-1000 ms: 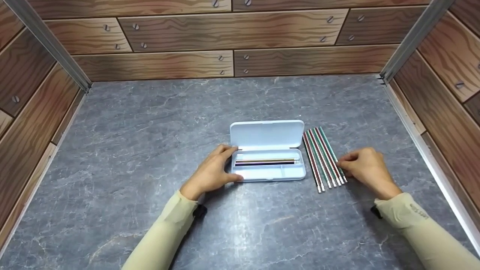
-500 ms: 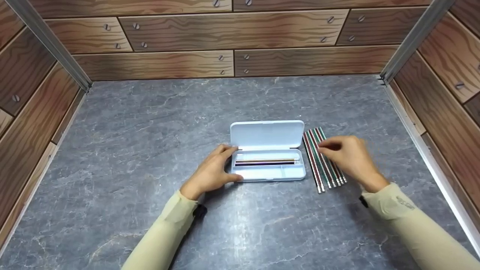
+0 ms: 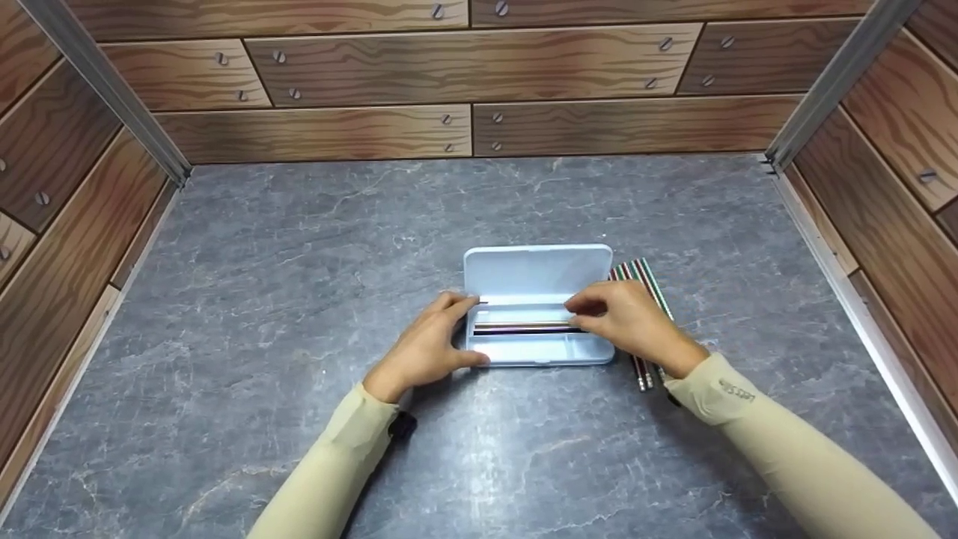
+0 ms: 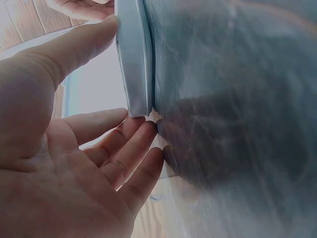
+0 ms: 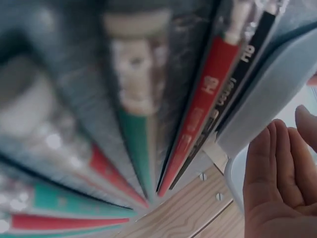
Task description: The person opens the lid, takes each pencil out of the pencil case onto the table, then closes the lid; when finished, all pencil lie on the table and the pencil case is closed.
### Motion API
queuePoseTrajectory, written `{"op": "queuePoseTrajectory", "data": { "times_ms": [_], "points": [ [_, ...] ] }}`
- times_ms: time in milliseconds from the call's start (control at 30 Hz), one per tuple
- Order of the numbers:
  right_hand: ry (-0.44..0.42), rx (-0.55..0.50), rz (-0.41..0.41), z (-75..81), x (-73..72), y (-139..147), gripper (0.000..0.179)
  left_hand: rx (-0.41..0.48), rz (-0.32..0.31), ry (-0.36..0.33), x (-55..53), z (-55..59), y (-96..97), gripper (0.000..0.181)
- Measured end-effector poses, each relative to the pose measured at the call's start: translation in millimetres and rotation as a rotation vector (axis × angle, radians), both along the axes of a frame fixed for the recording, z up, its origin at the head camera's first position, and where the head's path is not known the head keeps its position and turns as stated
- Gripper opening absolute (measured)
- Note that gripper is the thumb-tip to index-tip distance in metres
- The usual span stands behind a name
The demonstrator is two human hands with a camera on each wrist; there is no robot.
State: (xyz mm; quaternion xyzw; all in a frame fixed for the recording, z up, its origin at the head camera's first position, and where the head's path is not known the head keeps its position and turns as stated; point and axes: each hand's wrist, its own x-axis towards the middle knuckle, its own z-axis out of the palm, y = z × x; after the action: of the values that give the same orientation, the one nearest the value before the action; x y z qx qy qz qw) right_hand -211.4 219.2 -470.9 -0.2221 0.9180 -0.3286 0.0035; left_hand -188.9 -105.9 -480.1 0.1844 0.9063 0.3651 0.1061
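A pale blue pencil case (image 3: 524, 352) lies with its lid raised. My left hand (image 3: 425, 346) holds its left end, thumb on the front edge and fingers at the back; the left wrist view shows the case's end wall (image 4: 133, 64) between them. Several pencils (image 3: 516, 328) lie along the case's long compartment. Over the case's right end is my right hand (image 3: 632, 318), its thumb and forefinger slightly apart at the pencils' right ends. No object shows between its fingers (image 5: 260, 168) in the right wrist view; whether they touch a pencil is hidden.
Right of the case, several red and green striped pencils (image 3: 656, 287) lie side by side, partly under my right hand and forearm. Their eraser ends point towards me. Wood-patterned walls (image 3: 359, 131) bound the grey marbled tabletop (image 3: 262, 299) at the back and sides.
My right hand has moved left from the striped pencils' right side, across them, to the case's right end. My left hand has stayed on the case. The head view has shifted slightly.
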Motion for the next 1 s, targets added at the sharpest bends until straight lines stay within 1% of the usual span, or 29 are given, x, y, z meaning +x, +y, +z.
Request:
{"op": "queuePoseTrajectory", "data": {
  "times_ms": [133,267,400,667,833,1000],
  "points": [
    [0.008,0.078,0.01,-2.6,-0.1,-4.6,0.02,0.001,-0.003,0.004,0.3,0.3,-0.3,0.095],
    [0.039,0.136,0.045,-2.8,-0.6,-9.1,0.019,-0.004,-0.002,0.008,0.1,1.0,-0.8,0.095],
    [0.042,0.145,0.082,-1.5,-2.3,-13.0,0.019,-0.002,0.001,0.009,0.0,0.6,-0.8,0.095],
    [0.043,0.139,0.127,-0.1,-4.4,-13.5,0.016,-0.017,-0.002,0.001,0.1,-0.5,0.0,0.095],
    [0.036,0.149,0.131,0.9,-5.9,-13.1,0.017,-0.011,0.002,0.005,-0.4,-1.0,-0.2,0.096],
    [0.021,0.142,0.119,-0.4,-5.7,-11.8,0.016,-0.009,0.0,0.005,-0.2,-2.2,-0.9,0.095]
  ]
}}
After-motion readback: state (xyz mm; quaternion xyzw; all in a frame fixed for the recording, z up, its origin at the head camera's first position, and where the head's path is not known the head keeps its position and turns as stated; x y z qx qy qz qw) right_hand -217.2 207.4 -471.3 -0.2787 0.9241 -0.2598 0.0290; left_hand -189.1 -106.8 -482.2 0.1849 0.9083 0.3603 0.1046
